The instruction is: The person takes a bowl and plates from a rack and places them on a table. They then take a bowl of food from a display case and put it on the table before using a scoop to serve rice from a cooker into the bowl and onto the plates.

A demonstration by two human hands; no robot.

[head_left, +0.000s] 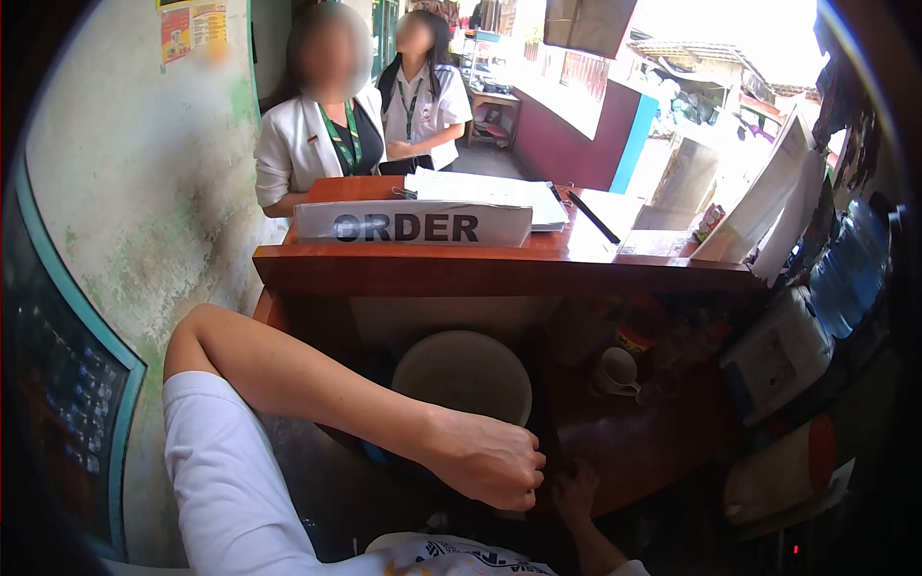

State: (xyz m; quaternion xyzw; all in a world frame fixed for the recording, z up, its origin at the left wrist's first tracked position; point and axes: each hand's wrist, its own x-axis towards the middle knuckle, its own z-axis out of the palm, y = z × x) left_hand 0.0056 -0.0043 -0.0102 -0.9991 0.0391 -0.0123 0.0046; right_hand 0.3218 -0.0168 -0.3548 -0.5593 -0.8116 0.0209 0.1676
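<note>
My left hand [487, 461] is curled into a loose fist in front of my body, back of the hand upward. Nothing shows in it, though the palm side is hidden. My right hand [576, 492] lies in shadow at the edge of the brown wooden lower counter [634, 442], fingers stretched out and holding nothing visible. Beyond my left forearm is a round pale lid or basin [461, 370]. A white mug [615, 372] stands on the lower counter, farther off than my right hand.
An "ORDER" sign [413, 225] fronts the raised counter [499, 272], with papers [485, 195] and a black pen [594, 217] behind it. Two people [327, 144] stand beyond. A water dispenser [778, 365] with a blue bottle [850, 269] is at right.
</note>
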